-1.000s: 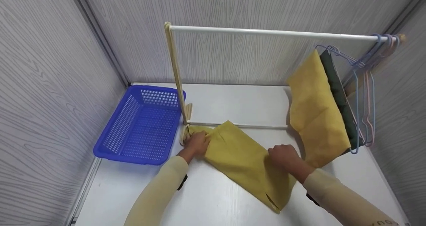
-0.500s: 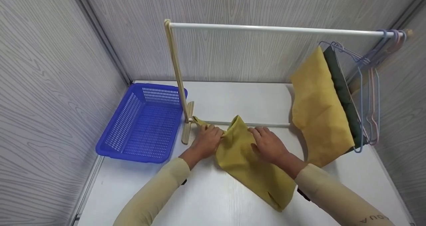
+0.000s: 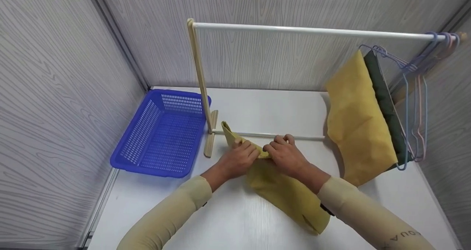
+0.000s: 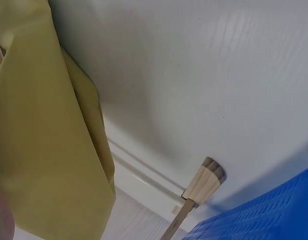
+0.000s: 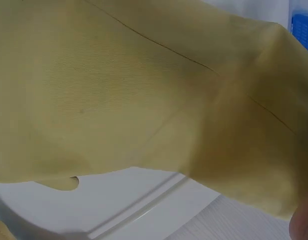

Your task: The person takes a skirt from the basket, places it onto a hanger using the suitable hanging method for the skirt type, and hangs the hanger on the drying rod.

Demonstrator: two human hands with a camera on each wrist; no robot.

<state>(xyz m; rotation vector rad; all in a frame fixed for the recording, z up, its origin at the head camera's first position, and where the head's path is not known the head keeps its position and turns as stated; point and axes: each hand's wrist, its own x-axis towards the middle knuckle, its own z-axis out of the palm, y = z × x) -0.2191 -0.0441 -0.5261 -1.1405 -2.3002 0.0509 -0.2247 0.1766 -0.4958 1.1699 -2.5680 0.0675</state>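
A mustard-yellow garment (image 3: pixel 287 191) with a short slit near its lower end slants over the white table. My left hand (image 3: pixel 239 158) grips its upper edge, the thumb raised above the curled fingers. Close to its right, my right hand (image 3: pixel 287 156) holds the same edge with bent fingers. Beyond the left hand a narrow folded end (image 3: pixel 228 132) of the garment sticks up. In the left wrist view the yellow cloth (image 4: pixel 44 135) hangs in a fold. A long seam runs along the cloth (image 5: pixel 119 100) in the right wrist view. The palms hide part of the gathered edge.
A blue perforated basket (image 3: pixel 114 158) stands at the left, beside the rack's wooden post (image 3: pixel 198 73). The white rail (image 3: pixel 294 29) crosses above. At its right end hang yellow cloth (image 3: pixel 357 121), dark green cloth (image 3: pixel 382 99) and several bare hangers (image 3: pixel 406 125). A lower bar (image 3: pixel 305 137) lies behind the hands.
The right hand has moved up and left from the garment's middle to its upper edge, beside the left hand. The left hand has shifted right, and the edge is now gathered and lifted.
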